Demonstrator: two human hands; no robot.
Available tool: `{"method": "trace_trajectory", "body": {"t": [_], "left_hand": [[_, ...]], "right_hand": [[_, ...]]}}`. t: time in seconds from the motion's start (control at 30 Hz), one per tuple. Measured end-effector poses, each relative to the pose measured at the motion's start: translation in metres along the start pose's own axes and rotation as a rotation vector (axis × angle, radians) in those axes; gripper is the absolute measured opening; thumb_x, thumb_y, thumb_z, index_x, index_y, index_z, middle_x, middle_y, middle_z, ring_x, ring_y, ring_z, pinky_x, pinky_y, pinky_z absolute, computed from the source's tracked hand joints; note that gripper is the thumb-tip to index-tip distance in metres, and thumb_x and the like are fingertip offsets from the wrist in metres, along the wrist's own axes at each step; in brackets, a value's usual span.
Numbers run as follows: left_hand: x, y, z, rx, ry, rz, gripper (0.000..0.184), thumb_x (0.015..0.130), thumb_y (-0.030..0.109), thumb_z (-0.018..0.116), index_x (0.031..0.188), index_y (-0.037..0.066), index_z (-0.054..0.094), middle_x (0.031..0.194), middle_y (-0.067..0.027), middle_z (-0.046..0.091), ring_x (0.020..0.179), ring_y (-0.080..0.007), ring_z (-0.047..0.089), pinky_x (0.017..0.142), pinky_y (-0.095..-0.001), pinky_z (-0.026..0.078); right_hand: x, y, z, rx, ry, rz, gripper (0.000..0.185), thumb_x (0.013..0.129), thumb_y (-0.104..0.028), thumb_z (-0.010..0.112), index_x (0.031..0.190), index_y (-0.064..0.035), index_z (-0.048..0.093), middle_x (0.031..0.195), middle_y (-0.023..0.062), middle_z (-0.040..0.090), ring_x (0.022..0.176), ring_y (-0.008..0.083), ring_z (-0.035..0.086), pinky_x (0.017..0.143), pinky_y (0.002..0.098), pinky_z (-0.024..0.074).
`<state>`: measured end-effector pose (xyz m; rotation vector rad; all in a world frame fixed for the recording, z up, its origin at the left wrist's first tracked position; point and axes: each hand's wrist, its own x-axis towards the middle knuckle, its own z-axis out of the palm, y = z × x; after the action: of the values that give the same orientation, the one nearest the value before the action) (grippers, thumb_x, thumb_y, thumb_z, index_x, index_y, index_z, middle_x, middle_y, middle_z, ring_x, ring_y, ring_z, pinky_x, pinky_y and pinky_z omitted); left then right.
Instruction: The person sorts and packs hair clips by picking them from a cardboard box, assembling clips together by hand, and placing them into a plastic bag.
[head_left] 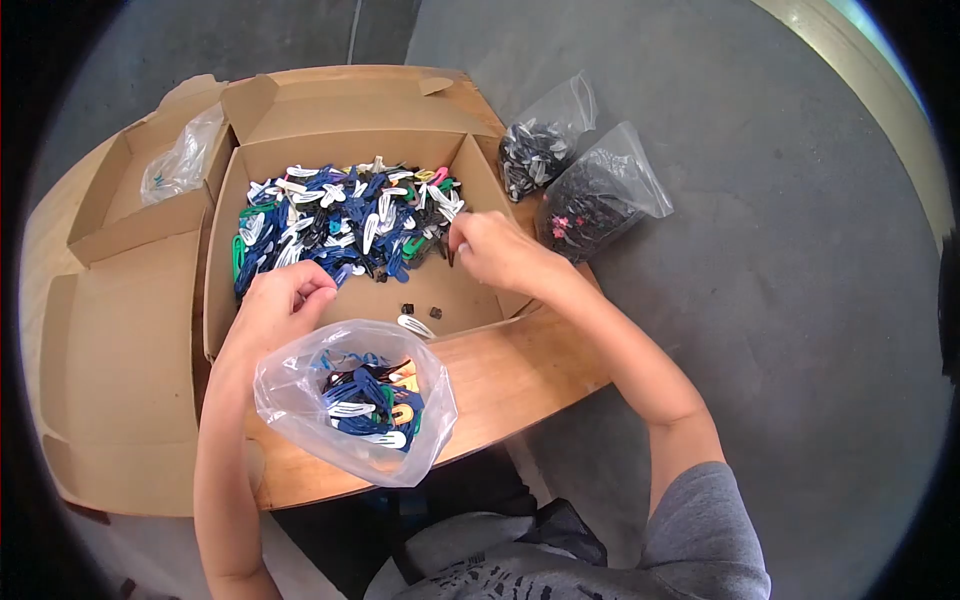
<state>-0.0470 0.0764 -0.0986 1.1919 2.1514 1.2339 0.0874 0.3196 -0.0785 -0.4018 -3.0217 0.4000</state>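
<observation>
A heap of snap hair clips, mostly navy, white and black with a few green and pink, lies in a shallow cardboard box. My left hand is at the heap's near left edge, thumb and fingers pinched together; whatever they hold is hidden. At the right side of the heap, my right hand pinches a slim dark hair clip. Close to me stands an open clear plastic bag with navy, white, green and orange clips inside. A white hair clip lies at the box's near edge.
Two small black claw clips lie on the box floor. Beyond the right side stand two clear bags, one with black and grey clips, another with dark pieces. A second open cardboard box with a crumpled plastic bag occupies the wooden table's left.
</observation>
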Motion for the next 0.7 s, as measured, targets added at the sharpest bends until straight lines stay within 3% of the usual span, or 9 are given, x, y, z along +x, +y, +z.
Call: {"method": "trace_trajectory", "body": {"t": [0.13, 0.23, 0.3, 0.37, 0.43, 0.53, 0.57, 0.63, 0.7], "left_hand": [[-0.001, 0.009, -0.001, 0.027, -0.017, -0.014, 0.004, 0.085, 0.002, 0.058, 0.085, -0.002, 0.061, 0.062, 0.0006, 0.055, 0.056, -0.0028, 0.048, 0.049, -0.0217, 0.039], [-0.001, 0.005, 0.001, 0.003, -0.002, 0.001, 0.004, 0.085, 0.001, 0.058, 0.084, -0.002, 0.061, 0.062, 0.0005, 0.055, 0.055, -0.0023, 0.048, 0.048, -0.0218, 0.039], [-0.002, 0.007, 0.000, 0.018, 0.002, -0.007, 0.005, 0.085, 0.002, 0.058, 0.085, -0.003, 0.061, 0.064, -0.0006, 0.056, 0.056, -0.0035, 0.049, 0.050, -0.0226, 0.040], [-0.002, 0.007, 0.000, 0.030, -0.004, -0.008, 0.006, 0.084, 0.003, 0.058, 0.085, -0.003, 0.061, 0.065, -0.0018, 0.057, 0.057, -0.0047, 0.050, 0.051, -0.0233, 0.041], [-0.002, 0.005, 0.002, 0.041, 0.020, 0.004, 0.011, 0.081, 0.007, 0.061, 0.087, -0.002, 0.062, 0.071, -0.0140, 0.063, 0.062, -0.0179, 0.060, 0.061, -0.0305, 0.048], [-0.006, 0.023, -0.005, 0.122, -0.031, -0.049, 0.012, 0.080, 0.008, 0.061, 0.087, -0.002, 0.063, 0.071, -0.0151, 0.063, 0.065, -0.0202, 0.062, 0.064, -0.0316, 0.049], [-0.005, 0.020, -0.003, 0.123, -0.030, -0.048, 0.012, 0.080, 0.008, 0.061, 0.087, -0.002, 0.063, 0.071, -0.0151, 0.063, 0.065, -0.0202, 0.062, 0.064, -0.0316, 0.049], [-0.004, 0.006, 0.003, 0.091, 0.062, 0.043, 0.012, 0.080, 0.008, 0.062, 0.087, -0.002, 0.063, 0.071, -0.0150, 0.063, 0.064, -0.0197, 0.062, 0.063, -0.0315, 0.049], [-0.001, 0.001, 0.001, 0.021, 0.001, -0.018, 0.012, 0.080, 0.008, 0.062, 0.087, -0.002, 0.062, 0.071, -0.0145, 0.064, 0.064, -0.0191, 0.062, 0.061, -0.0310, 0.049]], "right_hand": [[0.005, 0.006, -0.004, 0.004, 0.063, -0.075, 0.015, 0.075, 0.000, 0.052, 0.085, 0.0032, 0.062, 0.084, 0.0233, 0.063, 0.084, 0.0380, 0.061, 0.075, 0.0431, 0.0477], [0.004, -0.009, -0.017, -0.008, 0.114, -0.087, 0.012, 0.075, 0.000, 0.054, 0.085, 0.0043, 0.061, 0.083, 0.0207, 0.063, 0.079, 0.0312, 0.063, 0.071, 0.0383, 0.0491], [-0.008, -0.035, -0.039, 0.233, 0.192, -0.221, 0.008, 0.080, 0.000, 0.057, 0.086, 0.0035, 0.060, 0.082, 0.0124, 0.063, 0.073, 0.0186, 0.062, 0.065, 0.0296, 0.0484], [-0.028, -0.070, -0.060, 0.696, 0.178, -0.237, 0.006, 0.082, 0.000, 0.059, 0.088, 0.0015, 0.061, 0.083, 0.0038, 0.061, 0.070, 0.0086, 0.056, 0.061, 0.0223, 0.0444], [-0.044, -0.094, -0.068, 1.037, 0.163, -0.465, 0.009, 0.082, 0.000, 0.062, 0.091, -0.0008, 0.063, 0.083, 0.0014, 0.061, 0.069, 0.0074, 0.054, 0.060, 0.0211, 0.0426], [-0.056, -0.114, -0.068, 0.879, -0.044, -0.622, 0.015, 0.079, -0.001, 0.066, 0.094, -0.0029, 0.065, 0.085, 0.0009, 0.061, 0.073, 0.0081, 0.053, 0.064, 0.0230, 0.0427], [-0.052, -0.115, -0.060, 0.819, -0.002, -0.681, 0.012, 0.080, -0.002, 0.065, 0.093, -0.0022, 0.065, 0.086, 0.0022, 0.062, 0.075, 0.0086, 0.054, 0.065, 0.0244, 0.0435], [-0.037, -0.102, -0.055, 0.799, 0.154, -0.594, 0.010, 0.083, -0.004, 0.062, 0.092, -0.0004, 0.064, 0.084, 0.0046, 0.061, 0.075, 0.0089, 0.055, 0.065, 0.0242, 0.0444], [-0.015, -0.071, -0.052, 0.425, 0.259, -0.391, 0.009, 0.084, -0.004, 0.059, 0.090, 0.0024, 0.062, 0.080, 0.0063, 0.059, 0.072, 0.0099, 0.057, 0.063, 0.0237, 0.0462]]}}
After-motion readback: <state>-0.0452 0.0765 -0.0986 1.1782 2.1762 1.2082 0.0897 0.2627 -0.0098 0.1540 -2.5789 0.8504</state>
